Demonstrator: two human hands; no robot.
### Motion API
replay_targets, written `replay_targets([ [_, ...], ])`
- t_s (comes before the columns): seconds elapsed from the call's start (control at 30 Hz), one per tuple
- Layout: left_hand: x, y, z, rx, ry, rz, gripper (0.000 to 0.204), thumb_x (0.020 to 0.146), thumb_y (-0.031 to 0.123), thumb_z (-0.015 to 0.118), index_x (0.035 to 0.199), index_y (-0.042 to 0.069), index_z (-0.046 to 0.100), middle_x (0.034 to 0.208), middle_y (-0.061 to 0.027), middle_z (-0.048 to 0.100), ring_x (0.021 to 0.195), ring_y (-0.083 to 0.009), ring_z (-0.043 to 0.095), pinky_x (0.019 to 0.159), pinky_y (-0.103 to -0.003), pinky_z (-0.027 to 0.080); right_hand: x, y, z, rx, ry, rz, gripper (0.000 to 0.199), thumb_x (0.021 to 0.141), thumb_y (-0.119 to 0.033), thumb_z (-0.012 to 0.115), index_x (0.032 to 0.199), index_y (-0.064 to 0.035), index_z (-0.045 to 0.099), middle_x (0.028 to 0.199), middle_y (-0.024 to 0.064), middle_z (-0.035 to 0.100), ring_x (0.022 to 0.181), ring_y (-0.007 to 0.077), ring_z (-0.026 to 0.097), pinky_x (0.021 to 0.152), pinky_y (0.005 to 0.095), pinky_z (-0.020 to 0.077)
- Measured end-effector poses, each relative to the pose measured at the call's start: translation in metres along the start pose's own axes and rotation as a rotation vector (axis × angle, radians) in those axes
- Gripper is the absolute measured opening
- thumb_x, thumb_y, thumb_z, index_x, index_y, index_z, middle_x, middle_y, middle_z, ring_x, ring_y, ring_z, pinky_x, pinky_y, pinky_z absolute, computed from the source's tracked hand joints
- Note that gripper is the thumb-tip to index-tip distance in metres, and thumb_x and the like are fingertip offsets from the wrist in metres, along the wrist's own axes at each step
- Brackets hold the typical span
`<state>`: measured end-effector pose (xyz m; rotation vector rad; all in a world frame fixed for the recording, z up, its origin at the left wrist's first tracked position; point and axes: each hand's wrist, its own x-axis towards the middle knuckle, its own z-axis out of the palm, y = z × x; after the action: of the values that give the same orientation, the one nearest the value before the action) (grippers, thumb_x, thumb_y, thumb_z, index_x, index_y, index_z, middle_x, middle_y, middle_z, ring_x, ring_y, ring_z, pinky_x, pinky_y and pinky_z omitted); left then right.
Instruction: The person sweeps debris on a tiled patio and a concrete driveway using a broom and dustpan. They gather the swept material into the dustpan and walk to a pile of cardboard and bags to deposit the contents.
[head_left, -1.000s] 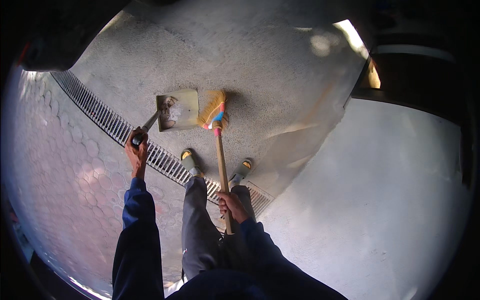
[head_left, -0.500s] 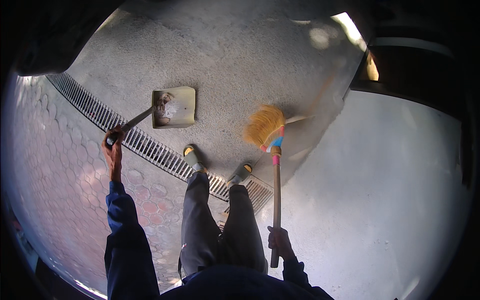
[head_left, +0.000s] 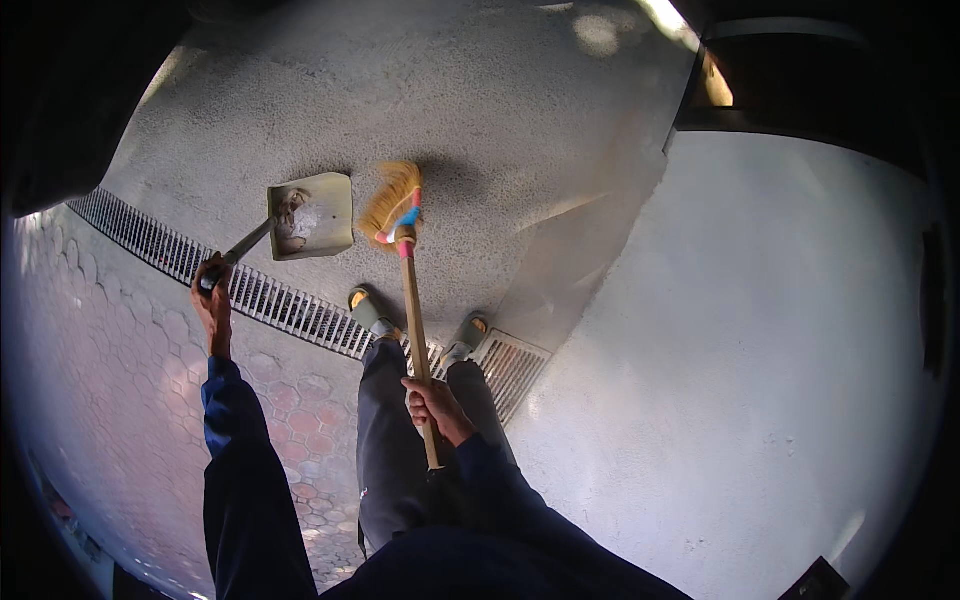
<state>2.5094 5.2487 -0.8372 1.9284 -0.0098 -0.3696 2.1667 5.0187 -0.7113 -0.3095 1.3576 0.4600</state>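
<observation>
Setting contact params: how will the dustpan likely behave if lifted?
Dustpan probably light and fairly stiff: walls look thin but straight. May tip readily, since the left hand grips its handle toward the far end. Debris could slide, lying uncovered inside.

A dustpan (head_left: 336, 208) is gripped by the left hand (head_left: 213, 305) — a broom (head_left: 413, 300), bristles (head_left: 388, 200) just beside it, by the right hand (head_left: 438, 408)

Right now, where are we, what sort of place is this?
Probably a yard or driveway: a long drain grate, hexagonal paving stones and rough grey concrete suggest it.
</observation>
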Motion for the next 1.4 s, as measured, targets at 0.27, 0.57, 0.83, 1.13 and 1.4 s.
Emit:
replay_targets([
  [0.27, -0.006, -0.005, -0.068, -0.338, -0.008, -0.090, 0.022, 0.086, 0.018, 0.062, 0.101, 0.002, 0.059, 0.111, -0.0092, 0.059, 0.098, -0.0160, 0.056, 0.091, -0.030, 0.046, -0.130, -0.020, -0.070, -0.021, -0.026, 0.024, 0.033, 0.092, -0.030, 0.060, 0.071, -0.0157, 0.040, 0.055, -0.0071, 0.034, 0.041, 0.0044, 0.033, 0.039, 0.0238, 0.0284],
  [0.57, -0.047, -0.005, -0.088, -0.386, 0.282, -0.228, 0.023, 0.082, 0.018, 0.066, 0.097, 0.002, 0.060, 0.106, -0.0099, 0.058, 0.092, -0.0160, 0.057, 0.087, -0.029, 0.047, -0.130, -0.064, -0.156, -0.387, 0.582, -0.418, 0.026, 0.087, -0.017, 0.062, 0.070, -0.0129, 0.043, 0.050, -0.0035, 0.040, 0.037, 0.0084, 0.040, 0.034, 0.0273, 0.0370],
  [0.83, -0.054, -0.017, -0.045, -0.374, 0.336, -0.163, 0.015, 0.080, 0.010, 0.066, 0.092, 0.003, 0.060, 0.086, -0.0020, 0.055, 0.075, -0.0102, 0.051, 0.068, -0.023, 0.042, 0.013, -0.099, -0.086, -0.346, 0.357, -0.385, 0.018, 0.088, -0.019, 0.061, 0.076, -0.0119, 0.050, 0.054, -0.0047, 0.040, 0.043, 0.0062, 0.040, 0.040, 0.0269, 0.0382],
  [1.13, -0.056, -0.022, -0.014, -0.080, 0.323, -0.202, 0.012, 0.083, 0.010, 0.066, 0.089, 0.000, 0.060, 0.096, -0.0073, 0.064, 0.093, -0.0148, 0.058, 0.081, -0.027, 0.046, -0.009, -0.032, 0.005, -0.464, -0.025, 0.015, 0.027, 0.088, -0.024, 0.065, 0.077, -0.0149, 0.042, 0.053, -0.0065, 0.037, 0.041, 0.0052, 0.036, 0.039, 0.0250, 0.0334],
  [1.4, -0.073, -0.011, -0.072, -0.379, 0.380, -0.285, 0.018, 0.084, 0.014, 0.070, 0.093, 0.001, 0.062, 0.123, -0.0179, 0.058, 0.100, -0.0175, 0.057, 0.085, -0.028, 0.047, -0.123, -0.043, -0.023, -0.626, 0.192, -0.066, 0.027, 0.087, -0.023, 0.064, 0.074, -0.0120, 0.043, 0.052, -0.0045, 0.039, 0.039, 0.0066, 0.038, 0.038, 0.0250, 0.0344],
])
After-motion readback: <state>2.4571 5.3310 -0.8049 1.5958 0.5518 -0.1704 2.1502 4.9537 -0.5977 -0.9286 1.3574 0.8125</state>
